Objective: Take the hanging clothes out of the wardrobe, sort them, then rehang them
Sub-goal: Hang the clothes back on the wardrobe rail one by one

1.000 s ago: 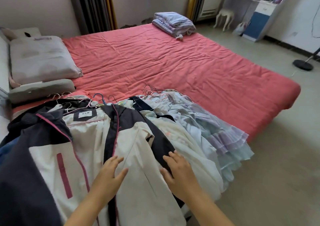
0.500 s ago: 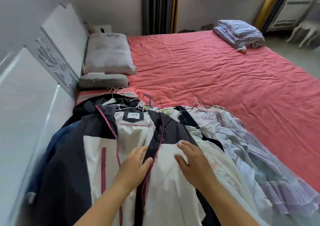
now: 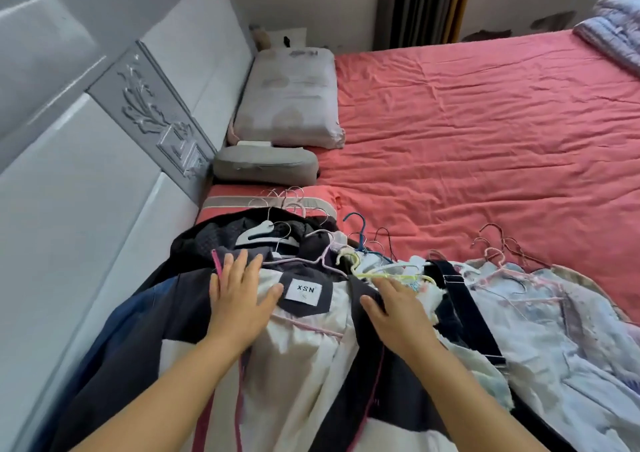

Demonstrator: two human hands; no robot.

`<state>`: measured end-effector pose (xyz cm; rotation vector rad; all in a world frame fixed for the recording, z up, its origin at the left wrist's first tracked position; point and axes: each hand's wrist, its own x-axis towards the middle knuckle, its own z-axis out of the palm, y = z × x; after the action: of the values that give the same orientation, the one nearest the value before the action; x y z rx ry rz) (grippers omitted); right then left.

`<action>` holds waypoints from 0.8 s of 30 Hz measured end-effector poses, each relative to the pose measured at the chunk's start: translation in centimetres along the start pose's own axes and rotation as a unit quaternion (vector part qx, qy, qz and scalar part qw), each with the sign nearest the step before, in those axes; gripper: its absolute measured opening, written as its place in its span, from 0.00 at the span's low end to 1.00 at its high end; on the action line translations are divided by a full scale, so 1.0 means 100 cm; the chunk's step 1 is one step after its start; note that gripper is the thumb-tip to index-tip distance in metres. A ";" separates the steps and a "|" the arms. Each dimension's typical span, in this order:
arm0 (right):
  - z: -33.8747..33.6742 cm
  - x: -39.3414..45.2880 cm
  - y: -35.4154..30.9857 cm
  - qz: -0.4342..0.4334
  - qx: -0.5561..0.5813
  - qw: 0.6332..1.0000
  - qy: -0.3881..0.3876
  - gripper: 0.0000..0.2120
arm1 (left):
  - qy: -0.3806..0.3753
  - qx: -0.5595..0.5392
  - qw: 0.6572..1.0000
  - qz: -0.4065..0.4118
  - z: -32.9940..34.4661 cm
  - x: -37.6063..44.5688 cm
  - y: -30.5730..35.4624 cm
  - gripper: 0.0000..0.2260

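- Landmark: the jacket [image 3: 304, 358], dark navy and cream with pink piping, lying open on top of the clothes pile at the near edge of the bed [image 3: 485, 146]. I place everything else from it.
- Left hand [image 3: 239, 299]: flat on the jacket's left collar side, fingers spread and straight, thumb reaching toward the neck label [image 3: 302, 290] marked XSN. Pinching nothing.
- Right hand [image 3: 398, 309]: flat on the jacket's right collar side, palm down, fingers extended and close together. I see no grip on the cloth.
- Right of the jacket: pale blue and white garments [image 3: 540, 316] spread out, with a dark strap [image 3: 464, 309] lying between them and the jacket.
- Just beyond the jacket's collar: a cluster of hangers [image 3: 356, 243], white, blue, yellow and pink, their hooks pointing away from me.
- Left of the jacket: grey headboard [image 3: 104, 160] with a carved panel.
- Beyond the hangers: a small grey cushion [image 3: 266, 166], then a pale pillow [image 3: 291, 101] against the headboard.
- Far right of the jacket, across the red sheet: a folded blanket [image 3: 613, 36] at the frame's edge.
- Farthest: dark curtain [image 3: 419, 4] on the back wall.
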<state>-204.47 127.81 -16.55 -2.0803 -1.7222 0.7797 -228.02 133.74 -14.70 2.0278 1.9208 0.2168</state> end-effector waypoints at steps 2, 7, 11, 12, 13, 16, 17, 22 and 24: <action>0.012 0.019 0.004 0.004 -0.007 1.000 -0.015 0.17 | 0.005 0.032 0.999 -0.024 0.005 0.022 -0.005 0.28; 0.035 0.042 0.005 0.022 -0.022 0.999 -0.011 0.13 | 0.011 0.061 0.997 -0.040 0.015 0.039 -0.023 0.21; 0.034 0.044 -0.005 0.056 0.022 0.995 0.075 0.12 | 0.036 -0.040 0.995 -0.081 0.006 0.027 -0.030 0.16; 0.029 0.042 -0.010 0.060 0.045 0.992 0.100 0.13 | 0.033 -0.062 0.994 -0.083 -0.001 0.025 -0.032 0.16; 0.023 0.040 -0.016 0.062 0.069 0.988 0.122 0.13 | 0.028 -0.080 0.993 -0.080 -0.008 0.025 -0.033 0.17; 0.006 0.031 -0.033 0.051 0.136 0.977 0.158 0.12 | 0.086 -0.060 0.994 -0.043 -0.038 0.021 -0.034 0.16; 0.001 0.028 -0.040 0.043 0.150 0.974 0.164 0.12 | 0.142 -0.029 0.989 -0.013 -0.051 0.017 -0.035 0.13; -0.021 -0.004 -0.073 -0.041 0.228 0.949 0.212 0.11 | 0.226 0.001 0.971 0.079 -0.119 -0.009 -0.041 0.13; -0.031 -0.020 -0.087 -0.085 0.267 0.937 0.209 0.13 | 0.196 -0.026 0.974 0.106 -0.141 -0.026 -0.047 0.24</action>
<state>-209.73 127.98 -8.68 -1.5629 -1.2609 0.6067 -237.36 133.24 -2.86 2.2869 1.8773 0.7639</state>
